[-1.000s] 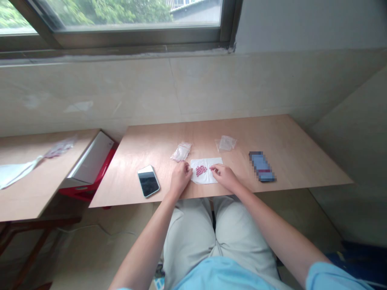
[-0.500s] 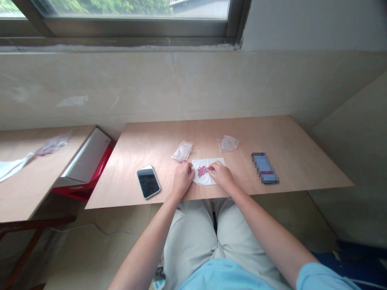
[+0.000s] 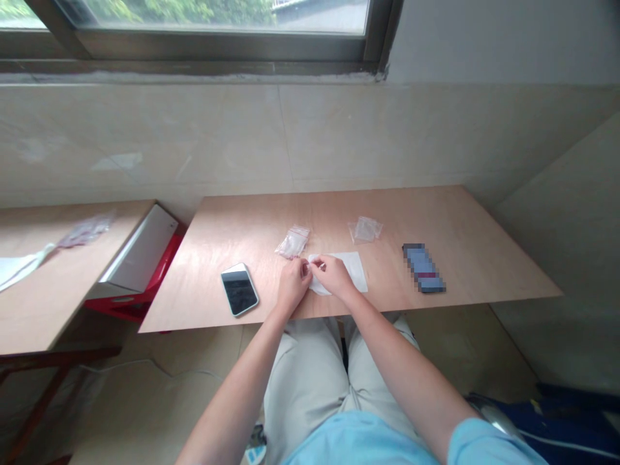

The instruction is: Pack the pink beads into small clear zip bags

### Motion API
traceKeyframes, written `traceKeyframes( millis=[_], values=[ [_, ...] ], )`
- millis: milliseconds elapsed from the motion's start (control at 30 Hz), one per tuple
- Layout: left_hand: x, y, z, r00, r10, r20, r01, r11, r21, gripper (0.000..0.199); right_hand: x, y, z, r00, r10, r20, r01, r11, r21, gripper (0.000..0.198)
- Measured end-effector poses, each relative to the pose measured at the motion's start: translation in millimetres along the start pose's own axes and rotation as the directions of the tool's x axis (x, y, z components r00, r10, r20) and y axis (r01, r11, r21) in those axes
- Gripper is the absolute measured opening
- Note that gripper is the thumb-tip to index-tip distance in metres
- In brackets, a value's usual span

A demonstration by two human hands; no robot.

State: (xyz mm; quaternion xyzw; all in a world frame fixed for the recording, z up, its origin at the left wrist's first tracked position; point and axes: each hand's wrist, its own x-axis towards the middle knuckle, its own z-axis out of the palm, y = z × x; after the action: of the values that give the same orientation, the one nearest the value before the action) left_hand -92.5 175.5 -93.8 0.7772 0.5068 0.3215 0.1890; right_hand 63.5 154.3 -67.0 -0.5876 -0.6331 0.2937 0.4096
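Both hands (image 3: 293, 279) (image 3: 332, 275) — curled, close together — at the white sheet (image 3: 357, 268)

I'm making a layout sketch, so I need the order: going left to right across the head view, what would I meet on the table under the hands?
White-edged phone → left hand → right hand → rear clear plastic bags → pixelated dark-edged device.
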Motion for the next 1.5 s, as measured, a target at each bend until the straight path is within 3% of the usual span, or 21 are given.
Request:
traceKeyframes(
  millis=[233, 367, 767, 1033, 1267, 1500],
  values=[
    [-1, 0, -2, 1.000, -0.001, -0.005, 0.001, 1.000, -0.028, 0.007, -5, 32, -21, 0.989, 0.103, -0.106, -0.112, 0.990, -0.088, 0.016],
    [-1, 1, -2, 1.000, -0.007, -0.003, 0.007, 1.000, -0.015, 0.008, -17, 48, -32, 0.992, 0.103, -0.070, -0.116, 0.971, -0.210, 0.014],
    [-2, 3, -2, 1.000, 0.001, -0.020, -0.001, 1.000, -0.003, 0.009, -28, 46, -25, 0.999, 0.024, -0.021, -0.030, 0.928, -0.372, 0.013],
    [-3, 5, -4, 1.000, 0.000, -0.009, 0.000, 1.000, -0.002, 0.007, -25, 48, -25, 0.997, 0.050, -0.061, -0.066, 0.946, -0.317, 0.006],
    [-3, 3, -3, 1.000, 0.014, -0.026, -0.014, 1.000, -0.015, 0.011, -17, 33, -14, 0.970, 0.121, -0.210, -0.131, 0.991, -0.034, 0.012],
    [-3, 0, -3, 1.000, 0.012, -0.002, -0.012, 1.000, 0.001, 0.008, -2, 1, 6, 0.999, 0.027, -0.026, -0.027, 1.000, -0.004, 0.018]
  ],
)
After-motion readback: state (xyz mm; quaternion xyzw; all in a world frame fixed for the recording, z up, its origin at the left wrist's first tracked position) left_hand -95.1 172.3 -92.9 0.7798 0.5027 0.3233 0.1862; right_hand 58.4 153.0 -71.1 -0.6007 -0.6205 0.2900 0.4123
